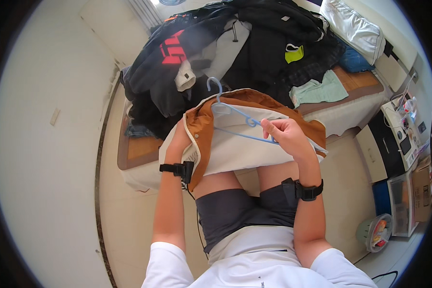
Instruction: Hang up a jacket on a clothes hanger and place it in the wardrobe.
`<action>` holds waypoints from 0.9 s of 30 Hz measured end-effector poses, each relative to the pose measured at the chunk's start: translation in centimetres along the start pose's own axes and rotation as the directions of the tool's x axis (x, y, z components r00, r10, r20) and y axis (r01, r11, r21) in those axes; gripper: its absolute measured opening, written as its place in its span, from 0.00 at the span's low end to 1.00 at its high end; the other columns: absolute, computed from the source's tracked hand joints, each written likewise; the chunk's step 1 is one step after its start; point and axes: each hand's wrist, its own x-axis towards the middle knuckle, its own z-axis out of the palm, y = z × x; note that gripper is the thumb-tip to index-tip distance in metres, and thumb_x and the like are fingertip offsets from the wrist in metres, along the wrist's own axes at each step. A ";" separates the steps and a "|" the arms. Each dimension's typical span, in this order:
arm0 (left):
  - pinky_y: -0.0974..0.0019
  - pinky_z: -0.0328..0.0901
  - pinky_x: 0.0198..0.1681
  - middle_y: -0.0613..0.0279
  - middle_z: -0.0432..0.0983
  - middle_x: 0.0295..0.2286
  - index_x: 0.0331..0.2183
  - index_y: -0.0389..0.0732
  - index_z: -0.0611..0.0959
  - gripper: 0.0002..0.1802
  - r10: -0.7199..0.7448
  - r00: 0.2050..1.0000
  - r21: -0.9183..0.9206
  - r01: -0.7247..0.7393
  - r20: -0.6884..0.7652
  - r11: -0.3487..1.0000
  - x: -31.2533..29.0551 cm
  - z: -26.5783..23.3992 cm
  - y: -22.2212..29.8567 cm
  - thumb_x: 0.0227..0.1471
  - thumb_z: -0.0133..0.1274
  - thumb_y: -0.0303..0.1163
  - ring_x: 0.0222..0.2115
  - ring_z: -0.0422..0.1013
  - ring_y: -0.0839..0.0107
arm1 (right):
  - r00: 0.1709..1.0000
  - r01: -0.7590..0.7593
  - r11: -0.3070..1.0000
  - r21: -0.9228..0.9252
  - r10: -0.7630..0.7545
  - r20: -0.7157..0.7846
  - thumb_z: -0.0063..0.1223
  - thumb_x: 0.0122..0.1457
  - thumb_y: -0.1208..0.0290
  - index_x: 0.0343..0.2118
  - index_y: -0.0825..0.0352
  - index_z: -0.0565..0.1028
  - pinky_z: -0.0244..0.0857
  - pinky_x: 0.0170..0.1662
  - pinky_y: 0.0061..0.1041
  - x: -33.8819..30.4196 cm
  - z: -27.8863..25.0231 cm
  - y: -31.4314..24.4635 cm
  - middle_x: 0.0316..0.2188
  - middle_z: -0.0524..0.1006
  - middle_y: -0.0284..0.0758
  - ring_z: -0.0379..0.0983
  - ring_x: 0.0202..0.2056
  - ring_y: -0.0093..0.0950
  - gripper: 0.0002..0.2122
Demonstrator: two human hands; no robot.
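Note:
A white jacket with a brown lining (204, 129) is spread out in front of my thighs, its lining partly showing. My left hand (178, 137) grips the jacket's left edge; the fingertips are hidden by the cloth. A light blue hanger (220, 90) lies across the jacket, one end tucked at the left by the brown lining and its hook pointing up. My right hand (290, 138) pinches the other end of the hanger between thumb and fingers, over the jacket's right part. Both wrists carry black straps with small devices.
Beyond the jacket, a big heap of dark clothes (259, 53) covers the bed (331, 115). A mint-green garment (319, 90) lies at its right. A silvery pillow (353, 29) rests far right. Drawers (372, 151), a clear bin (374, 233) and a cardboard box (421, 189) stand at right; a white wall (48, 144) is left.

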 end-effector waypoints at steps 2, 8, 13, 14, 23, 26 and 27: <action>0.66 0.64 0.54 0.55 0.76 0.47 0.56 0.36 0.71 0.34 -0.064 0.996 0.062 0.060 0.063 0.996 0.7 -0.3 -1.6 0.48 0.64 0.27 0.46 0.72 0.66 | 1.000 0.001 1.000 -0.024 -0.001 0.030 0.56 0.60 0.46 0.18 0.64 0.76 0.47 0.25 0.20 -0.1 0.0 -0.2 0.14 0.63 0.21 0.55 0.20 0.14 0.24; 0.69 0.64 0.51 0.61 0.76 0.45 0.54 0.41 0.69 0.36 0.234 0.968 0.292 -0.199 -0.091 0.935 0.2 0.4 -4.7 0.44 0.67 0.27 0.44 0.71 0.73 | 0.989 -0.047 0.999 -0.020 0.049 0.137 0.56 0.61 0.46 0.20 0.64 0.78 0.46 0.24 0.20 -0.1 -0.3 0.0 0.14 0.61 0.20 0.53 0.20 0.14 0.24; 0.71 0.68 0.43 0.66 0.79 0.37 0.44 0.35 0.80 0.18 -0.095 0.991 -0.060 0.101 0.098 0.993 -0.3 -1.1 -4.2 0.48 0.61 0.23 0.37 0.71 0.79 | 0.977 -0.158 0.987 0.033 0.151 0.148 0.54 0.62 0.46 0.25 0.64 0.82 0.43 0.21 0.17 0.6 -1.2 0.4 0.14 0.59 0.19 0.52 0.19 0.12 0.22; 0.71 0.68 0.42 0.66 0.79 0.38 0.45 0.35 0.79 0.19 -0.110 0.988 -0.048 0.116 0.106 0.992 -0.6 -1.5 -4.3 0.48 0.61 0.23 0.36 0.71 0.80 | 0.968 -0.234 0.961 0.145 0.216 0.129 0.53 0.62 0.46 0.27 0.64 0.83 0.42 0.21 0.16 0.8 -1.2 0.5 0.14 0.59 0.18 0.51 0.18 0.11 0.23; 0.67 0.68 0.41 0.63 0.81 0.36 0.41 0.34 0.83 0.12 -0.146 0.970 0.171 0.113 0.194 0.979 -4.3 -1.9 -5.3 0.52 0.57 0.27 0.35 0.71 0.77 | 0.981 -0.192 0.969 0.154 0.183 0.072 0.47 0.65 0.45 0.46 0.69 0.79 0.55 0.22 0.12 -0.8 -1.4 -1.2 0.26 0.75 0.25 0.69 0.23 0.13 0.27; 0.66 0.68 0.40 0.64 0.80 0.35 0.40 0.33 0.82 0.13 -0.228 0.951 0.160 0.197 0.209 0.967 -4.3 -1.8 -4.8 0.51 0.59 0.27 0.34 0.70 0.77 | 0.977 -0.195 0.964 0.180 0.174 0.126 0.46 0.65 0.44 0.47 0.69 0.79 0.55 0.22 0.13 -0.8 -1.8 -1.2 0.29 0.76 0.26 0.69 0.25 0.13 0.27; 0.66 0.68 0.40 0.63 0.80 0.36 0.40 0.33 0.82 0.14 -0.251 0.946 0.124 0.230 0.206 0.965 -3.9 -1.8 -4.7 0.50 0.60 0.27 0.34 0.70 0.77 | 0.976 -0.212 0.967 0.143 0.201 0.088 0.46 0.65 0.44 0.47 0.69 0.79 0.55 0.22 0.13 -0.5 -2.0 -0.8 0.29 0.76 0.26 0.69 0.25 0.13 0.27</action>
